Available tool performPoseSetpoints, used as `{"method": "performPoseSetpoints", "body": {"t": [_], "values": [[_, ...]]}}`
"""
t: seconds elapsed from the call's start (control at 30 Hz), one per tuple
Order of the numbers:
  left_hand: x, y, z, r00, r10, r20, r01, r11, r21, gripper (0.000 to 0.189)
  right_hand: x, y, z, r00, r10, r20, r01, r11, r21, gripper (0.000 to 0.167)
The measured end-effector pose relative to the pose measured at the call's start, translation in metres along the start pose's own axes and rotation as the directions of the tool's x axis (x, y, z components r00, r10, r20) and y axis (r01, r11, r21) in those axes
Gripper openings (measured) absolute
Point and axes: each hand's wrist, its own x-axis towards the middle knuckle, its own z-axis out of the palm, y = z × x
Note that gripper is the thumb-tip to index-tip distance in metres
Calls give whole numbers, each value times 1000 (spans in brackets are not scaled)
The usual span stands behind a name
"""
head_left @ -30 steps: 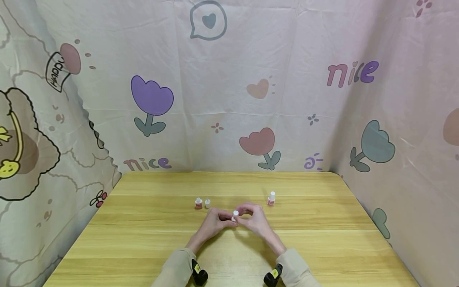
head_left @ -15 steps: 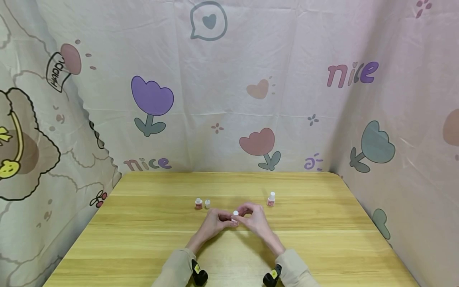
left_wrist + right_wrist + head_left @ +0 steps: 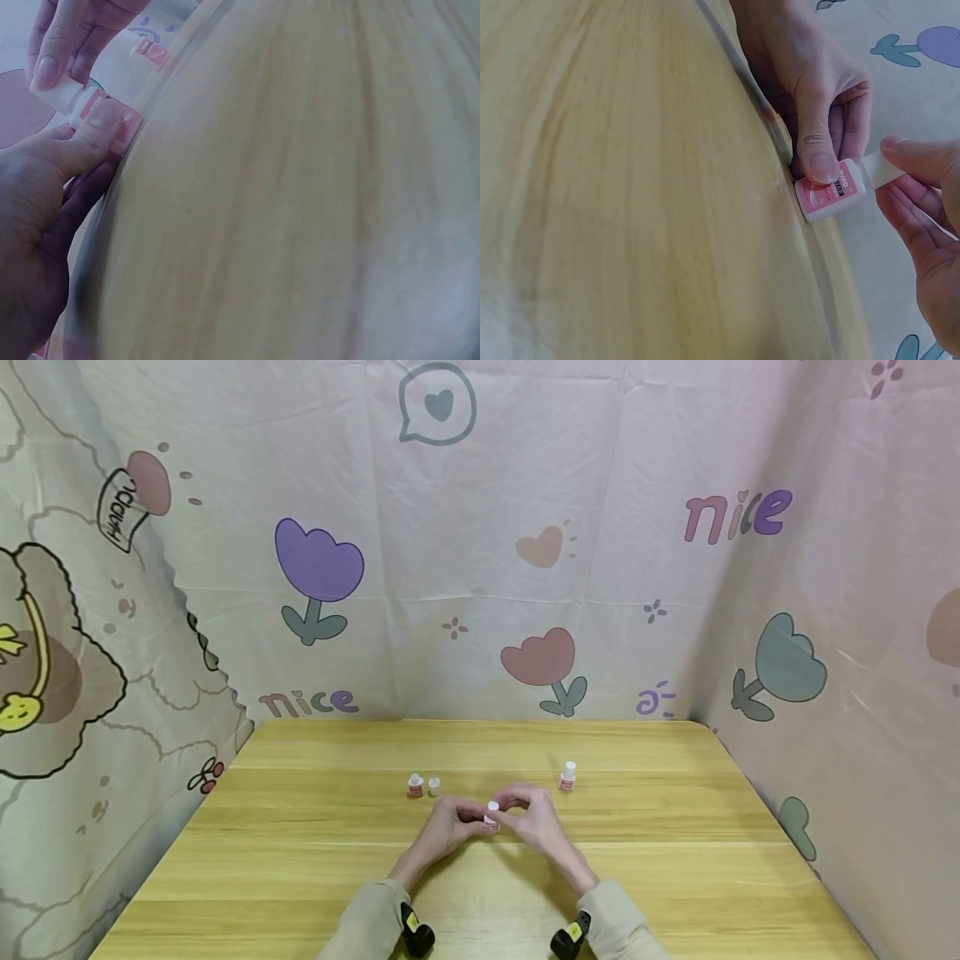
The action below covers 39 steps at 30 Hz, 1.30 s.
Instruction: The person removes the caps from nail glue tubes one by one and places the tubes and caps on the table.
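A small white bottle with a pink label (image 3: 826,196) stands on the table between my two hands. My left hand (image 3: 448,823) grips its body, thumb across the label. The right hand (image 3: 534,821) pinches the white cap (image 3: 883,169) at the top between thumb and fingers; the cap sits at the bottle's neck. In the left wrist view the same bottle (image 3: 112,120) has its label toward the camera, partly covered by the left thumb.
Beyond the left hand stands a second bottle (image 3: 416,787), its nozzle bare, with a loose white cap (image 3: 434,787) beside it. A third, capped bottle (image 3: 567,777) stands behind the right hand. Patterned cloth (image 3: 450,643) hangs behind the wooden table (image 3: 337,827).
Both hands stay in place on the bottle and its cap. A little more of the pink label shows between the fingers than one second ago.
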Motion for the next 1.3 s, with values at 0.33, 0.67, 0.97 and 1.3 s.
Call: {"method": "performPoseSetpoints", "body": {"t": [0.33, 0.67, 0.97, 1.3], "values": [[-1, 1, -1, 1000, -10, 7, 10, 1000, 21, 13, -1, 3, 0, 999, 32, -30, -32, 999, -13, 15], [-1, 4, 1, 1000, -6, -16, 6, 1000, 20, 14, -1, -2, -1, 998, 36, -42, -38, 998, -43, 16], [-1, 1, 1, 1000, -20, -7, 20, 1000, 23, 15, -3, -35, -8, 1000, -17, -3, 17, 1000, -5, 12], [0, 1, 1, 1000, -27, 5, 27, 1000, 7, 14, -3, -36, -7, 1000, -18, 6, 18, 1000, 19, 14]]}}
